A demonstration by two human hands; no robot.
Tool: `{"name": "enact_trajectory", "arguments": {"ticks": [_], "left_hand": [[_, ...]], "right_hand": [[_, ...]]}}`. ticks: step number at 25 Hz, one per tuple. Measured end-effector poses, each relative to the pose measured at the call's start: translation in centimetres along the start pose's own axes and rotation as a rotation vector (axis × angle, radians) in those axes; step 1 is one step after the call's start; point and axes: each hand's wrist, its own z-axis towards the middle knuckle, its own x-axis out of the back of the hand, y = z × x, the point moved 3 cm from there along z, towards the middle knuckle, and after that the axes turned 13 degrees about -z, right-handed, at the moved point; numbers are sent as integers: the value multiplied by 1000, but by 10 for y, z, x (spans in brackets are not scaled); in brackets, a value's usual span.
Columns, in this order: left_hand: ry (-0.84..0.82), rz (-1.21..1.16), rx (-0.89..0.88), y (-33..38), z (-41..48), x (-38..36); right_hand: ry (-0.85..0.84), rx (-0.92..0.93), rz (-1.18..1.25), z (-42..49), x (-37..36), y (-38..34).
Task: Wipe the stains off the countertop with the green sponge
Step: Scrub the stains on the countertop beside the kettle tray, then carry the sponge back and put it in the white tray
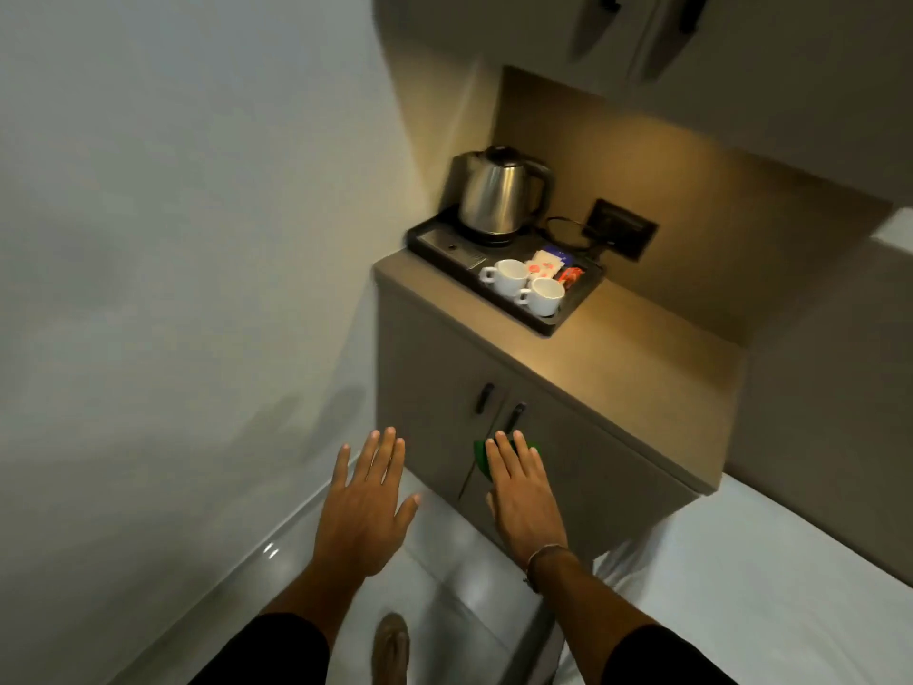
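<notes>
The beige countertop (pixel 617 368) tops a low cabinet ahead of me, lit from above. My right hand (pixel 518 491) is held out flat, palm down, in front of the cabinet doors, with the green sponge (pixel 480 457) under its fingers; only the sponge's green edges show past the fingertips. My left hand (pixel 368 506) hovers beside it to the left, fingers spread, holding nothing. Both hands are below and short of the countertop. I cannot make out stains on the surface from here.
A black tray (pixel 543 324) at the counter's back left carries a steel kettle (pixel 499 195), two white cups (pixel 511 276) and sachets. A wall socket (pixel 620 229) sits behind it. White bed (pixel 741 561) lies to the right, a wall on the left, my foot (pixel 390 645) on glossy floor.
</notes>
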Motion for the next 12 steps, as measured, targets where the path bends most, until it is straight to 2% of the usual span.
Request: {"name": "enact_trajectory", "arguments": {"ticks": [2, 8, 12], "left_hand": [[-13, 3, 105, -36, -60, 16], [84, 42, 484, -171, -285, 68], [113, 72, 658, -234, -406, 98]], "right_hand": [[-26, 118, 58, -22, 5, -64], [-63, 476, 176, -104, 15, -308], [-74, 656, 186, -160, 35, -446]]}}
